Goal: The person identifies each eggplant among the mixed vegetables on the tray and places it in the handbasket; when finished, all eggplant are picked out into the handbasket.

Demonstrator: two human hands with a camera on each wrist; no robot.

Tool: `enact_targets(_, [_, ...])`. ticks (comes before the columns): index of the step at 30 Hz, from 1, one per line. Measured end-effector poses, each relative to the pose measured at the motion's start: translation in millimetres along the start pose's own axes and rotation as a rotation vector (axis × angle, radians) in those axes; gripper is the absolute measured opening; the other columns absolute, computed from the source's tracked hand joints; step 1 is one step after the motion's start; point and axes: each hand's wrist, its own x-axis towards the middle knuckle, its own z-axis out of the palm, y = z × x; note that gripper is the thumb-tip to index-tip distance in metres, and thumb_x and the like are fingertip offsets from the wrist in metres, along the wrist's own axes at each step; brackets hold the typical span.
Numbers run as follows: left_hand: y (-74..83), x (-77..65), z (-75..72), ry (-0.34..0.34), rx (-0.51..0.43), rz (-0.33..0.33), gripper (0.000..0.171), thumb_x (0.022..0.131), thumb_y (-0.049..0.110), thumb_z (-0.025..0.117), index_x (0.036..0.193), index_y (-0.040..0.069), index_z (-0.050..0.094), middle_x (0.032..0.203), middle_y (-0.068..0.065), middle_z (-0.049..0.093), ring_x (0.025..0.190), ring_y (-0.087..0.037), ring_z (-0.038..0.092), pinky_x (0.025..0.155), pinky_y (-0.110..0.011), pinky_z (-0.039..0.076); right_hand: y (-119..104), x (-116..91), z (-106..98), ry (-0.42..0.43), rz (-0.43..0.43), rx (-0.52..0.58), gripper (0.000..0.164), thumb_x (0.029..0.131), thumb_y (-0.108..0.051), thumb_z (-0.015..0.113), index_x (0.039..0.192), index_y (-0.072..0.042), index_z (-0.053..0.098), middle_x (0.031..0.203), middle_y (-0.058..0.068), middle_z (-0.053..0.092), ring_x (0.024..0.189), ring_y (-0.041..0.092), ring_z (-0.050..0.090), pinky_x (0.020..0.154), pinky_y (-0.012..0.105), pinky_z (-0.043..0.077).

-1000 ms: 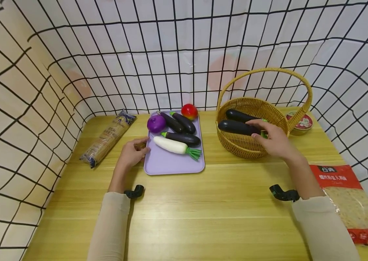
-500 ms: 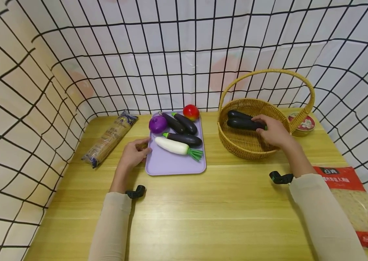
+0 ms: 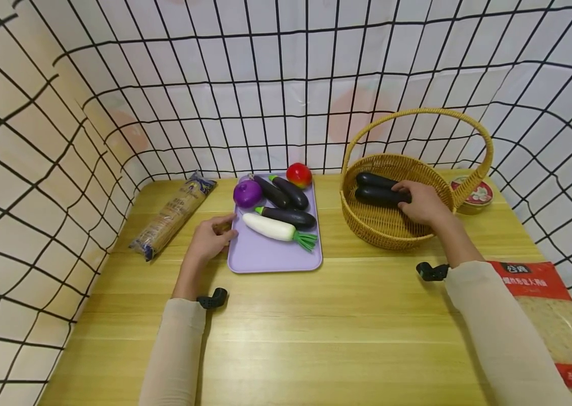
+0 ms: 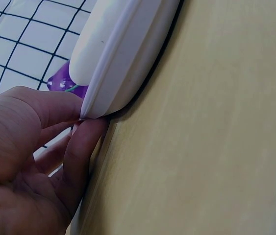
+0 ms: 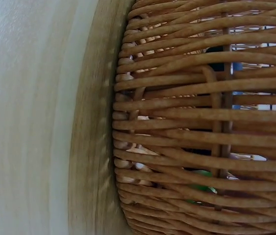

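My left hand (image 3: 208,239) pinches the left rim of a lilac tray (image 3: 265,260); the left wrist view shows thumb and finger at that edge. On the tray lie a white radish (image 3: 269,226), several dark eggplants (image 3: 288,217), a purple onion (image 3: 247,193) and a red round fruit (image 3: 299,175). Inside the wicker basket (image 3: 369,232), my right hand (image 3: 424,204) grips one end of an eggplant (image 3: 378,196). Behind it, and touching it, lies a second eggplant (image 3: 374,180). In the right wrist view the basket's woven wall (image 5: 201,117) hides this hand.
A bag of dry noodles (image 3: 171,217) lies left of the tray. Right of the basket stands a round tub (image 3: 475,194) with a red lid. A red-and-clear food bag (image 3: 544,316) lies by the right forearm. Black wire mesh (image 3: 265,84) surrounds the table's back and sides.
My right hand has lowered the eggplant from above the basket's rim into the basket, beside the other one. My left hand stays at the tray's edge. The view has shifted slightly.
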Motion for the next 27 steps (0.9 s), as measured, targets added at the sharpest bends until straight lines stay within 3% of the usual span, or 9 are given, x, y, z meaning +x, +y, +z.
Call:
enact_targets(7, [0.6,-0.1,1.6,-0.007,-0.003,-0.004,0.051,0.096,0.019,0.072,0.145,0.022,0.061,0.115,-0.015,0.065,0.08,-0.022,0.058,0.062,-0.028,0.06,-7.2,-10.4,-6.8,0.031,-0.006,0.011,0.049,0.103,-0.015,0.058,0.149,-0.002,0.046,0.147,0.032,0.047,0.135,0.053,0.041,0.111,0.07,0.035])
enact_targets(16, [-0.2,-1.4,-0.6,-0.008,0.027,0.012,0.053,0.095,0.021,0.074,0.146,0.022,0.06,0.11,-0.015,0.066,0.078,-0.022,0.057,0.061,-0.027,0.057,-32.7,-35.5,-12.9,0.124,-0.069,0.118,0.052,0.102,-0.031,0.064,0.145,-0.006,0.051,0.143,0.024,0.055,0.129,0.044,0.053,0.107,0.063,0.043])
enact_targets(23, [0.3,-1.7,-0.4,0.007,0.02,0.021,0.052,0.093,0.018,0.075,0.144,0.02,0.062,0.113,-0.014,0.069,0.075,-0.021,0.058,0.059,-0.026,0.056,-59.6,-50.6,1.3,0.143,-0.133,0.236,0.051,0.103,-0.036,0.063,0.144,-0.009,0.053,0.142,0.021,0.057,0.128,0.04,0.056,0.108,0.058,0.047])
enact_targets(27, [1.3,-2.4,-0.2,0.015,0.021,0.021,0.052,0.092,0.016,0.075,0.143,0.019,0.063,0.105,-0.016,0.069,0.072,-0.02,0.058,0.058,-0.026,0.056,-74.6,-51.8,15.9,0.165,-0.17,0.303,0.048,0.102,-0.035,0.065,0.143,-0.011,0.055,0.139,0.017,0.059,0.126,0.034,0.057,0.107,0.053,0.049])
